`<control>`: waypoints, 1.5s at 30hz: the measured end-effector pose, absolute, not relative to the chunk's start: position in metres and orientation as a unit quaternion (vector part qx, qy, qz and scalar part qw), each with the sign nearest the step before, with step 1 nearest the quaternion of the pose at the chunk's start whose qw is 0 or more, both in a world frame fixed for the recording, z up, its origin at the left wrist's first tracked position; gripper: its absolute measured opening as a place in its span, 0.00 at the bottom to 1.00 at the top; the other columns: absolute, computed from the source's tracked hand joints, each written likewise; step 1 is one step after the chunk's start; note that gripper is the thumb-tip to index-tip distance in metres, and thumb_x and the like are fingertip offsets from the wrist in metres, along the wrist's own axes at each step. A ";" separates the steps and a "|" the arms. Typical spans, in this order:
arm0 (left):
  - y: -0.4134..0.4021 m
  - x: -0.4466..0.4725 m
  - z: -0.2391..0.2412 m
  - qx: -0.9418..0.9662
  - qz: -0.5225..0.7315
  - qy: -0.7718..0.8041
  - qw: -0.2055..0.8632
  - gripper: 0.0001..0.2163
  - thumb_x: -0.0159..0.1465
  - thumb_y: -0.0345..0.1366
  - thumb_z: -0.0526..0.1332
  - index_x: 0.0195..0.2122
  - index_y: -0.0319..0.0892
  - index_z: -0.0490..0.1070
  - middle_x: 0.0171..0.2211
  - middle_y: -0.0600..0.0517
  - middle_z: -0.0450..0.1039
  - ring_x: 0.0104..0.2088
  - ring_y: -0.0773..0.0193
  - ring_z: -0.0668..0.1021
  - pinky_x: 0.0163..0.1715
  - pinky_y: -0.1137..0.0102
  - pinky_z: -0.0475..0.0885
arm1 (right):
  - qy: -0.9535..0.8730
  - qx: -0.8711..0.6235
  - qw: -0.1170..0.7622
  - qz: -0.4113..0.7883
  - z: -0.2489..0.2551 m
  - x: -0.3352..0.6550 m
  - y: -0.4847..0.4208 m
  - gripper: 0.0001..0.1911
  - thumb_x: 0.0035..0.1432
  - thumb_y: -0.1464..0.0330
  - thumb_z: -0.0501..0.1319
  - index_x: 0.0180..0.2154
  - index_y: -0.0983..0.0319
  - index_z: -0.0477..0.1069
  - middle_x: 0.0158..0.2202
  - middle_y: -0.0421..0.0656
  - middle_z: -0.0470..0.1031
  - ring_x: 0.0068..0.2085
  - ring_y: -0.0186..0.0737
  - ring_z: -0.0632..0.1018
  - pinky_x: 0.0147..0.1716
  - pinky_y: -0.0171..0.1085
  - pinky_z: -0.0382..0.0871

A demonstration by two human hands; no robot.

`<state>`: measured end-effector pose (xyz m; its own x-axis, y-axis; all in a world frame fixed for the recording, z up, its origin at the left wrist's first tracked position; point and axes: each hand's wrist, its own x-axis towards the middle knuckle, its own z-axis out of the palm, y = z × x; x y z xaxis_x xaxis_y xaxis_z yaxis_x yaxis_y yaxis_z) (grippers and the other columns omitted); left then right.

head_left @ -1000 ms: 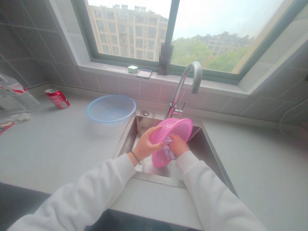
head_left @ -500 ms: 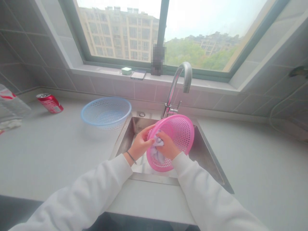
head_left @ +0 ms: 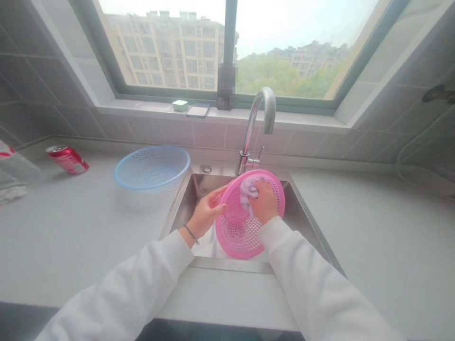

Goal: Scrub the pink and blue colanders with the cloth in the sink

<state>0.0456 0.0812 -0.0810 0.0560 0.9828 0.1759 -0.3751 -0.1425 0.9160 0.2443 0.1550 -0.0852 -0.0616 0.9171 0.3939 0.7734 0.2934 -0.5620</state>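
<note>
A pink plastic colander (head_left: 238, 237) is tilted over the sink (head_left: 308, 227), its open side towards me. My left hand (head_left: 206, 211) grips its left rim, thumb over the edge and fingers behind the wall, where they are partly hidden. Inside the colander, my right hand (head_left: 265, 202) is closed on a crumpled pale purple cloth (head_left: 248, 192). The cloth is pressed against the inner wall near the upper part. My right fingertips are partly hidden by the hand and the cloth.
A chrome faucet (head_left: 249, 128) rises behind the sink. On the left counter stand a pale blue basket (head_left: 152, 170) and a tilted red can (head_left: 67, 159), with a clear plastic package (head_left: 16, 168) at the edge. A small green box (head_left: 180, 105) and a phone-like flat object (head_left: 198, 111) lie on the sill.
My right hand has moved the cloth from the colander's left inner side up and right to its upper wall. My left hand keeps its hold on the rim.
</note>
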 end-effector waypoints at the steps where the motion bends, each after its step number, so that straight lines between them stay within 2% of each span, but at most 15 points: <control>1: 0.081 0.047 -0.082 0.465 0.593 0.332 0.568 0.32 0.52 0.43 0.77 0.58 0.41 0.77 0.59 0.40 0.78 0.59 0.44 0.78 0.60 0.54 0.73 | -0.742 -0.551 0.364 0.110 -0.082 0.238 0.150 0.11 0.52 0.75 0.59 0.38 0.59 0.73 0.44 0.48 0.72 0.43 0.46 0.74 0.45 0.43 0.69; 4: 0.082 0.048 -0.084 0.469 0.593 0.334 0.563 0.32 0.51 0.44 0.77 0.57 0.41 0.78 0.59 0.40 0.78 0.59 0.44 0.78 0.59 0.55 0.74 | -0.819 -0.434 0.333 0.172 -0.080 0.217 0.130 0.07 0.54 0.74 0.61 0.36 0.59 0.73 0.41 0.44 0.73 0.42 0.44 0.75 0.44 0.41 0.71; 7: 0.083 0.043 -0.085 0.453 0.616 0.338 0.549 0.33 0.50 0.45 0.78 0.57 0.41 0.77 0.59 0.41 0.78 0.59 0.43 0.78 0.58 0.56 0.74 | -0.867 -0.370 0.241 0.230 -0.087 0.206 0.117 0.15 0.50 0.78 0.62 0.40 0.58 0.75 0.43 0.44 0.76 0.44 0.44 0.78 0.45 0.40 0.71; 9: 0.083 0.038 -0.083 0.443 0.627 0.344 0.542 0.33 0.52 0.46 0.77 0.58 0.41 0.76 0.59 0.41 0.78 0.59 0.43 0.78 0.58 0.56 0.74 | -0.877 -0.376 0.180 0.239 -0.094 0.210 0.119 0.18 0.48 0.80 0.61 0.40 0.58 0.75 0.43 0.45 0.77 0.45 0.46 0.78 0.45 0.41 0.71; 12: 0.082 0.034 -0.080 0.439 0.630 0.352 0.536 0.34 0.54 0.46 0.76 0.60 0.41 0.74 0.60 0.40 0.77 0.59 0.44 0.78 0.56 0.55 0.76 | -0.849 -0.465 0.145 0.205 -0.101 0.228 0.134 0.15 0.51 0.80 0.58 0.37 0.58 0.76 0.39 0.46 0.77 0.41 0.46 0.78 0.43 0.42 0.70; 15: 0.082 0.036 -0.078 0.446 0.627 0.345 0.537 0.33 0.54 0.45 0.75 0.61 0.42 0.74 0.61 0.40 0.75 0.59 0.44 0.78 0.58 0.54 0.75 | -0.769 -0.597 0.176 0.143 -0.095 0.246 0.151 0.17 0.55 0.77 0.58 0.43 0.59 0.77 0.44 0.50 0.76 0.40 0.47 0.78 0.41 0.43 0.70; 17: 0.081 0.040 -0.079 0.463 0.616 0.338 0.540 0.33 0.54 0.44 0.75 0.61 0.42 0.74 0.62 0.40 0.75 0.61 0.43 0.77 0.60 0.53 0.73 | -0.738 -0.632 0.216 0.095 -0.086 0.250 0.155 0.19 0.56 0.76 0.59 0.48 0.60 0.76 0.49 0.52 0.74 0.42 0.49 0.77 0.42 0.44 0.70; 21: 0.082 0.045 -0.082 0.522 0.578 0.351 0.520 0.32 0.53 0.43 0.75 0.60 0.41 0.75 0.61 0.40 0.75 0.62 0.41 0.75 0.64 0.50 0.69 | -0.799 -0.539 0.252 0.089 -0.074 0.229 0.138 0.16 0.55 0.76 0.60 0.45 0.60 0.76 0.50 0.51 0.74 0.47 0.49 0.77 0.47 0.43 0.70; 25: 0.083 0.040 -0.082 0.531 0.583 0.359 0.500 0.33 0.52 0.43 0.76 0.59 0.41 0.77 0.61 0.39 0.75 0.63 0.39 0.74 0.65 0.49 0.68 | -0.880 -0.401 0.168 0.189 -0.082 0.206 0.117 0.18 0.55 0.77 0.60 0.46 0.58 0.77 0.47 0.46 0.77 0.45 0.44 0.78 0.46 0.40 0.70; 28: 0.084 0.036 -0.077 0.527 0.597 0.345 0.497 0.33 0.54 0.45 0.75 0.60 0.40 0.75 0.63 0.38 0.74 0.64 0.39 0.73 0.66 0.49 0.67 | -0.868 -0.444 0.112 0.194 -0.090 0.214 0.123 0.17 0.54 0.79 0.58 0.42 0.59 0.77 0.43 0.46 0.78 0.42 0.44 0.78 0.44 0.39 0.69; 30: 0.084 0.035 -0.075 0.529 0.600 0.338 0.497 0.34 0.55 0.46 0.75 0.62 0.41 0.74 0.64 0.38 0.73 0.65 0.40 0.73 0.67 0.49 0.66 | -0.834 -0.512 0.104 0.175 -0.092 0.228 0.135 0.16 0.54 0.79 0.59 0.42 0.60 0.78 0.44 0.48 0.78 0.44 0.47 0.79 0.44 0.39 0.69; 34: 0.084 0.039 -0.077 0.548 0.576 0.348 0.497 0.34 0.54 0.44 0.75 0.62 0.42 0.74 0.64 0.40 0.73 0.66 0.41 0.71 0.68 0.48 0.63 | -0.750 -0.629 0.171 0.114 -0.083 0.250 0.153 0.20 0.58 0.76 0.57 0.52 0.60 0.75 0.52 0.52 0.74 0.46 0.50 0.78 0.46 0.43 0.70; 36: 0.083 0.042 -0.080 0.551 0.567 0.350 0.502 0.33 0.55 0.43 0.75 0.62 0.43 0.74 0.63 0.40 0.73 0.65 0.41 0.72 0.67 0.48 0.65 | -0.728 -0.642 0.231 0.070 -0.077 0.249 0.152 0.19 0.59 0.74 0.57 0.51 0.61 0.75 0.54 0.53 0.72 0.48 0.51 0.77 0.48 0.45 0.70; 40: 0.082 0.046 -0.085 0.554 0.564 0.358 0.497 0.31 0.55 0.38 0.74 0.61 0.44 0.75 0.62 0.41 0.75 0.63 0.43 0.74 0.67 0.48 0.66 | -0.751 -0.590 0.291 0.049 -0.073 0.229 0.137 0.15 0.56 0.73 0.62 0.46 0.60 0.76 0.52 0.52 0.73 0.49 0.53 0.76 0.50 0.46 0.71; 45: 0.085 0.047 -0.086 0.527 0.591 0.390 0.471 0.29 0.53 0.34 0.73 0.58 0.43 0.77 0.60 0.43 0.77 0.62 0.43 0.76 0.67 0.50 0.67 | -0.846 -0.443 0.229 0.187 -0.084 0.201 0.115 0.20 0.53 0.76 0.61 0.49 0.60 0.76 0.52 0.50 0.76 0.49 0.50 0.78 0.49 0.44 0.72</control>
